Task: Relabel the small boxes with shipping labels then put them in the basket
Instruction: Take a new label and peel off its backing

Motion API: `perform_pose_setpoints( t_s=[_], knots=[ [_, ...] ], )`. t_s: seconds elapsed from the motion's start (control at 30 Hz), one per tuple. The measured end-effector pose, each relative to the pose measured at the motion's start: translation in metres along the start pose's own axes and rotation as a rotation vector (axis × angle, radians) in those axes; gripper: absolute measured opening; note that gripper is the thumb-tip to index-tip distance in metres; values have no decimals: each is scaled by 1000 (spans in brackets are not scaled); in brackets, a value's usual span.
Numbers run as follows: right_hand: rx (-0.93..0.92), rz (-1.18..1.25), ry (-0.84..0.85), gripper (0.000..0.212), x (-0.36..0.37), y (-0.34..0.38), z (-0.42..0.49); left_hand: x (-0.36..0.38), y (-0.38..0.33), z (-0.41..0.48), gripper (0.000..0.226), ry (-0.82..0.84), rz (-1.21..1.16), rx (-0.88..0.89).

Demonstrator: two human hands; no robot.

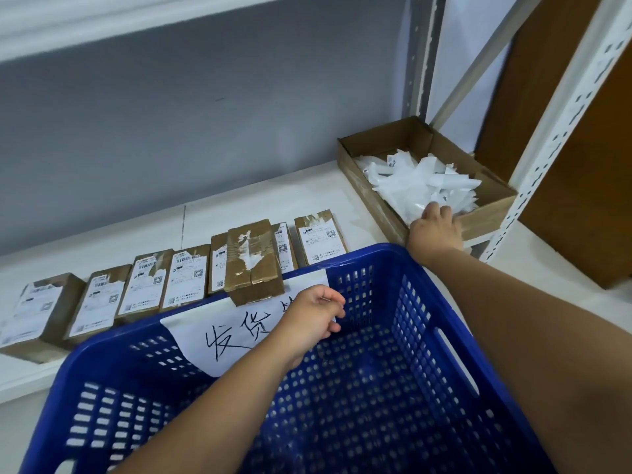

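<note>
White shelf [239, 206] — stripped box [254, 261] on basket [427, 278] rim, just beside left grip [313, 318].

White-labelled brown boxes [113, 273] lie in a row at 10 o'clock of the blue basket [420, 319], one torn-labelled box [254, 261] resting on its 12 o'clock rim.

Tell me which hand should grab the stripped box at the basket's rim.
Left. The left hand hovers beside the stripped box; the right hand is away in the cardboard tray of scraps.
</note>
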State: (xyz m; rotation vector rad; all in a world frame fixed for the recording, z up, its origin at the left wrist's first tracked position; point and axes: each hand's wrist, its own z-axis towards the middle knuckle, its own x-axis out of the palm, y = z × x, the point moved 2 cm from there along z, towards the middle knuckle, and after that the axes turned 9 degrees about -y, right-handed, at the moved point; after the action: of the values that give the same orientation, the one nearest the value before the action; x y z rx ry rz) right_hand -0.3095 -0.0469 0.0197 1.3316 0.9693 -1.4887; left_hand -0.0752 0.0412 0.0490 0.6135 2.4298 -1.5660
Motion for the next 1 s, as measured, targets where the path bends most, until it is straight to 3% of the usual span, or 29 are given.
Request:
perform_pose_setpoints(
  t_s=[0.1, 0.27, 0.43, 0.6, 0.77, 0.93, 1.0],
  knots=[
    [-56, 76, -5, 31, -10, 8, -9, -5, -6, -7, 16, -17, -39, -11],
    [-84, 175, 55, 59, -32, 6, -24, -16, -20, -21, 14, -28, -91, 18],
    [-164, 157, 15, 33, -68, 22, -47, -33, -39, -43, 15, -91, -123, 86],
    [-350, 227, 14, 34, -118, 59, -73, -53, -58, -70, 18, -232, -61, 262],
    [-458, 292, -80, 33, -174, 104, -98, -89, -77, -96, 42, -424, 51, 410],
    [-592, 271, -162, 30, -233, 150, -125, -134, -95, -119, 18, -564, 187, 502],
    [-639, 255, -196, 29, -254, 165, -134, -151, -101, -128, 18, -621, 327, 551]
  ],
)
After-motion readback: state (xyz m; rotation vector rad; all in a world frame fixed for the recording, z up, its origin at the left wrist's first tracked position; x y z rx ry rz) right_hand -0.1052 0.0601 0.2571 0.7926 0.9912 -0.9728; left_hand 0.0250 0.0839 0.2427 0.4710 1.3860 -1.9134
